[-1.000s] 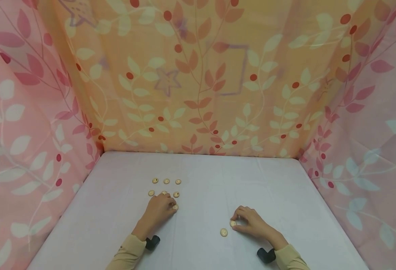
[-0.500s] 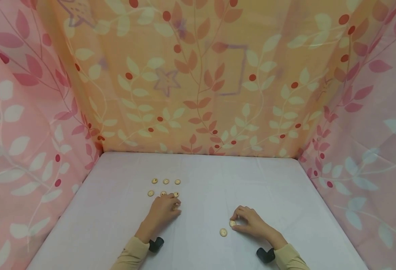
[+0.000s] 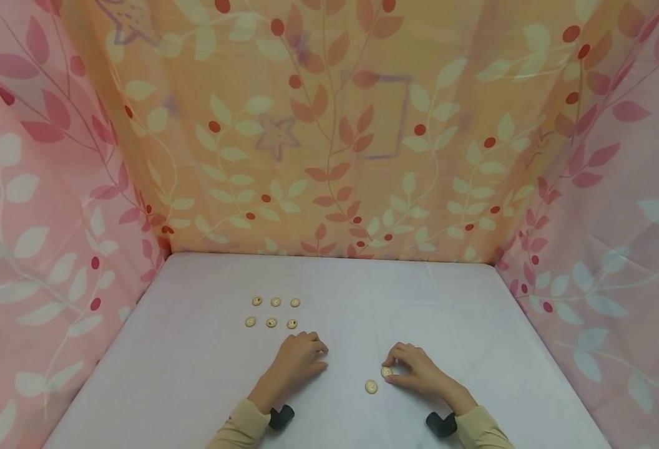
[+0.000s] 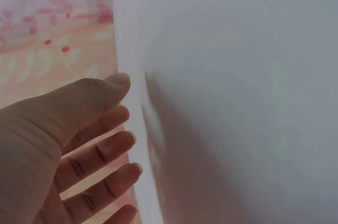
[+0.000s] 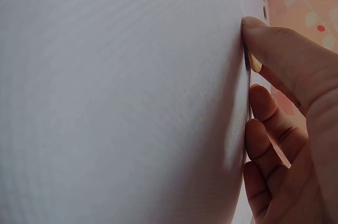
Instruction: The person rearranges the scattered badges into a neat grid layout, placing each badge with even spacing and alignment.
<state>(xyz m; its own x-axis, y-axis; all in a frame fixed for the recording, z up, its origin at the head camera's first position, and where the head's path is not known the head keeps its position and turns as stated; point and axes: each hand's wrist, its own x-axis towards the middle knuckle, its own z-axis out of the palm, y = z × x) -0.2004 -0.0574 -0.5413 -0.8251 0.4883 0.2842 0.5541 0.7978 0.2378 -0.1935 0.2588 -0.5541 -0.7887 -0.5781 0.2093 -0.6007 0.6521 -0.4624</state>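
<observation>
In the head view my left hand [image 3: 298,357] hovers over the white table, right of and below the discs. Its fingers are loosely bent and hold nothing; the left wrist view shows the thumb [image 4: 113,84] apart from the fingers. Small round beige discs with a rim and dark marks lie in two rows of three, such as the upper-middle disc [image 3: 276,302] and the lower-right disc [image 3: 292,324]. My right hand [image 3: 419,371] pinches a disc [image 3: 386,372] at the tabletop between thumb and index finger. Just left of it lies a loose disc [image 3: 371,386].
The white table [image 3: 195,374] is enclosed by a leaf-patterned orange curtain [image 3: 329,187] behind and pink curtains [image 3: 32,249] at the sides. Dark wrist devices sit on the left wrist [image 3: 281,418] and the right wrist [image 3: 442,425].
My left hand has let go of a disc below the lower row and moved right, uncovering that row; the released disc is out of sight now. The right hand stays in place.
</observation>
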